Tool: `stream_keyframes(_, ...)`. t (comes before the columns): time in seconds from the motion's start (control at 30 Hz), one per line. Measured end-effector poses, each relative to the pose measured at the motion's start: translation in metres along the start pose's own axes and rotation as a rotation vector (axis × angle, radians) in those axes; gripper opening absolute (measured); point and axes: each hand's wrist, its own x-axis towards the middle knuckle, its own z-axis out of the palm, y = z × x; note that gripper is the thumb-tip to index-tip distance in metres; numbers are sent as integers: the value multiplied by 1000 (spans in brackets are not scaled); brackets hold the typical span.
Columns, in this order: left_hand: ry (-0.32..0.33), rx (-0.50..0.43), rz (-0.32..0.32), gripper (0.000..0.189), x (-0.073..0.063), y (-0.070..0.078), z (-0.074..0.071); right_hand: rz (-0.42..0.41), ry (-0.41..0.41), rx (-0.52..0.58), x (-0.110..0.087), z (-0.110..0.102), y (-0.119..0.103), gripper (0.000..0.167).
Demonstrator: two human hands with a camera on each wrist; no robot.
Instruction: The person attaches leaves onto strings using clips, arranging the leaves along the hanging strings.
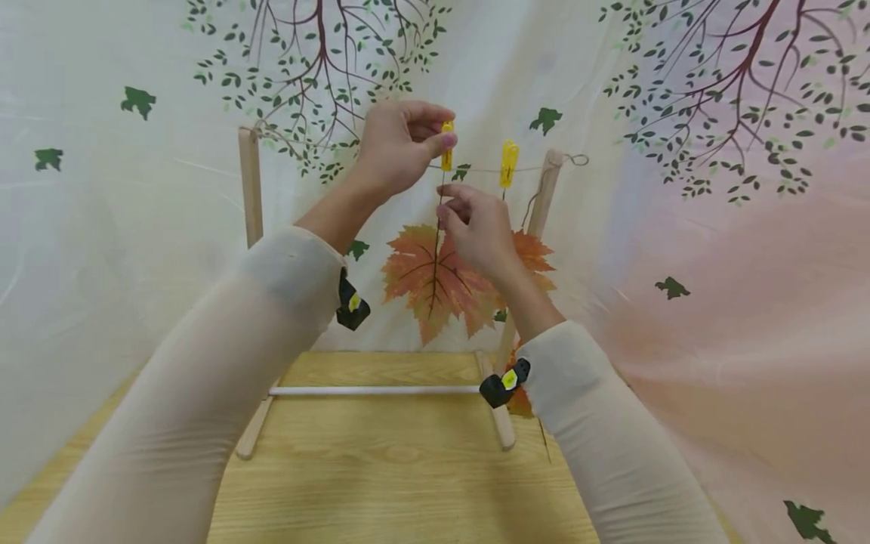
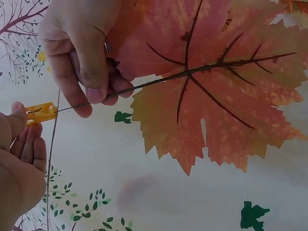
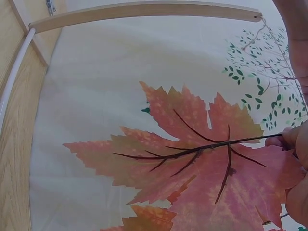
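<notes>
My left hand (image 1: 401, 147) pinches a yellow clothespin (image 1: 447, 147) at the string (image 1: 472, 169) between two wooden posts. Just below it, my right hand (image 1: 479, 230) holds the dark stem of an orange-red artificial maple leaf (image 1: 435, 276) between thumb and fingers. In the left wrist view the stem's tip meets the mouth of the clothespin (image 2: 41, 113); whether the pin grips it, I cannot tell. The leaf (image 3: 226, 159) hangs below the right hand, its veined side showing. A second yellow clothespin (image 1: 509, 162) sits on the string to the right, above another maple leaf (image 1: 535, 253) partly behind my right hand.
The wooden frame has a left post (image 1: 251, 189), a right post (image 1: 546, 193) and a white crossbar (image 1: 374, 391) low over the wooden table (image 1: 381, 468). More orange leaf (image 1: 519, 404) shows beside the frame's right foot. A cloth with printed trees (image 1: 322, 60) hangs behind.
</notes>
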Motion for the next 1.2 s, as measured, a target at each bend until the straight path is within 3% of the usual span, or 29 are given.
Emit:
stream_keyframes(0.33,-7,14,12,27,1,-6,1,-10,2,-19,0,-1,2,28)
stream_keyframes(0.83,-47,33,18,27,1,-3,6,23,9,-5,-1,-5,1,27)
stream_keyframes(1.2,-56,1,25,28,0,-6,4,66,34,129,-1,-6,-2,22)
